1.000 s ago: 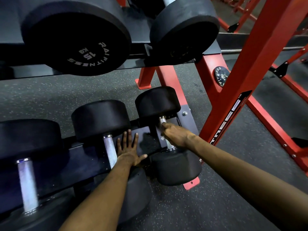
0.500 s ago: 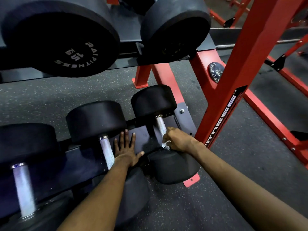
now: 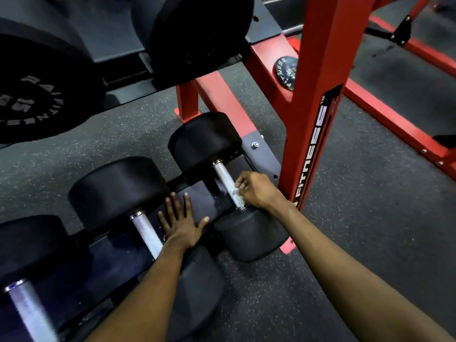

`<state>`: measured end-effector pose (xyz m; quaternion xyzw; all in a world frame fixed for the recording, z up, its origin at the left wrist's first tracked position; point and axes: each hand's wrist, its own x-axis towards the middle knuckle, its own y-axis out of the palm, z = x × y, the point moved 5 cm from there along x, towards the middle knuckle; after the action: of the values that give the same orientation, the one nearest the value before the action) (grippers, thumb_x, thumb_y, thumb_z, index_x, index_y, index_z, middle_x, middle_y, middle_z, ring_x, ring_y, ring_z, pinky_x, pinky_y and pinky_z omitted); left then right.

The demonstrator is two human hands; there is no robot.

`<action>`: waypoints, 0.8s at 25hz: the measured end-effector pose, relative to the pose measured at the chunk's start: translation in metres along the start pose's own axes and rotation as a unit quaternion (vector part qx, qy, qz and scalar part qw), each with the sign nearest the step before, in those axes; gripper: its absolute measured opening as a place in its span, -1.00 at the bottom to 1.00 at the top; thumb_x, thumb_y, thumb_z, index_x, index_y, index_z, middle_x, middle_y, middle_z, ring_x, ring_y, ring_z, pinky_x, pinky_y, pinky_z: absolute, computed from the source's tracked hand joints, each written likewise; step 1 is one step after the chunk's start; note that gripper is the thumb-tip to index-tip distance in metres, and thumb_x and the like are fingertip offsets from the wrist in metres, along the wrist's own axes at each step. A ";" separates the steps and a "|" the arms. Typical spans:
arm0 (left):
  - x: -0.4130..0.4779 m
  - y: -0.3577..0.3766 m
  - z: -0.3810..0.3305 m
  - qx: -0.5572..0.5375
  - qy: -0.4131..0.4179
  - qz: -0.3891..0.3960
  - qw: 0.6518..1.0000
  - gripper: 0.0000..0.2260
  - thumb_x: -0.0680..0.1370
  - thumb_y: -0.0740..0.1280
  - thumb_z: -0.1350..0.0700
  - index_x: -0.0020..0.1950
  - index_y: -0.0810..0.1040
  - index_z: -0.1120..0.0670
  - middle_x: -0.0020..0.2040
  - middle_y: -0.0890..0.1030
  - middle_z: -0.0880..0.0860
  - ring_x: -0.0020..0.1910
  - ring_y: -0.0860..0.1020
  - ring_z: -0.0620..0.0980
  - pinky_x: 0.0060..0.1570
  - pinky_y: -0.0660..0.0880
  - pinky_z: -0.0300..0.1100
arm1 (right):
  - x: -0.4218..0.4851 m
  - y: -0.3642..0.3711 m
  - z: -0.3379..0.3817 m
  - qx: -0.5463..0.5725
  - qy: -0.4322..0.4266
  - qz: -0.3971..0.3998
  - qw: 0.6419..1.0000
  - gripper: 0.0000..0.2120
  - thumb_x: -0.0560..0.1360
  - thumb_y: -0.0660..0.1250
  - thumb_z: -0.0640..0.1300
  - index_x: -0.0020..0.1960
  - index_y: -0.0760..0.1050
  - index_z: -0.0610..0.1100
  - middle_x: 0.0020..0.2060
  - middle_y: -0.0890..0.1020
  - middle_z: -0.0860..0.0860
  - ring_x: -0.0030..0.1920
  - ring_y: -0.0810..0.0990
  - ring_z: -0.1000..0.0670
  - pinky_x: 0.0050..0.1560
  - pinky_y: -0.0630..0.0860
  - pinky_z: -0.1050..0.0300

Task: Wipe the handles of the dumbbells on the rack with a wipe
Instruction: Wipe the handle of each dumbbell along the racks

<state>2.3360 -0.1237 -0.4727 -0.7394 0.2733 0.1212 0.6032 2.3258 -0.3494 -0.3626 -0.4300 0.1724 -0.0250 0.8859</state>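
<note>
Head camera looks down on the lower tier of a dumbbell rack, where the right hand has its fingers curled round the steel handle of the end dumbbell, pinching a pale wipe against the metal. This hand sits at the near end of that handle, just short of the dumbbell's near head, with the red upright close on its right; the stretch of bar beyond the knuckles is bare up to the far head. The left hand holds nothing: it lies flat, fingers straight and spread, on the dark shelf, seemingly as a brace, with the middle handle just to its left and the end dumbbell to its right. Farther left of it a third handle shows at the edge of view. By my judgement the work is partway through this one handle, the wipe being at one end of a stroke. Nothing on the metal tells wiped from unwiped, so how many are done is uncertain. The two handles left of the left hand, and those of the larger dumbbells on the tier above both hands, may be left to do.
</note>
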 end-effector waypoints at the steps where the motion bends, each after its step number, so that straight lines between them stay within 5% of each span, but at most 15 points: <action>1: 0.000 0.000 0.000 -0.002 -0.003 0.002 1.000 -0.14 0.60 0.06 -0.38 0.61 -0.38 0.03 0.39 -0.63 0.09 0.51 -0.51 0.19 0.08 -0.75 0.04 | 0.002 0.001 0.000 0.009 0.004 -0.011 1.000 -0.89 0.44 0.38 -0.23 -0.07 0.58 -0.06 -0.21 0.65 0.08 -0.15 0.63 0.04 -0.08 0.55 0.15; 11: 0.004 0.007 0.004 -0.014 -0.018 0.011 1.000 -0.11 0.57 0.02 -0.42 0.51 -0.51 0.03 0.34 -0.68 0.07 0.52 -0.50 0.21 0.34 -0.53 0.24 | 0.040 0.015 -0.002 0.133 0.082 -0.075 0.985 -0.88 0.47 0.37 -0.04 -0.06 0.61 -0.07 -0.05 0.70 -0.04 0.09 0.63 -0.09 0.00 0.49 0.14; 14: 0.001 0.004 0.002 -0.011 -0.016 0.002 1.000 -0.11 0.57 0.03 -0.42 0.45 -0.54 0.01 0.37 -0.65 0.07 0.53 -0.47 0.22 0.40 -0.45 0.27 | 0.051 0.023 -0.003 0.199 0.114 -0.076 0.970 -0.86 0.46 0.37 0.00 -0.08 0.59 -0.07 -0.08 0.69 -0.02 0.04 0.63 -0.08 0.02 0.53 0.09; 20: 0.002 0.004 0.002 -0.013 -0.005 0.009 1.000 -0.10 0.56 0.04 -0.43 0.49 -0.52 0.01 0.37 -0.66 0.06 0.42 -0.61 0.11 0.20 -0.64 0.13 | 0.058 0.030 -0.002 0.319 0.137 -0.058 0.936 -0.90 0.44 0.37 -0.04 -0.22 0.55 -0.05 -0.27 0.63 0.00 -0.21 0.56 0.02 -0.16 0.45 0.11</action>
<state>2.3360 -0.1228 -0.4778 -0.7439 0.2753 0.1341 0.5940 2.3766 -0.3431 -0.4039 -0.1267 0.2502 -0.1890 0.9411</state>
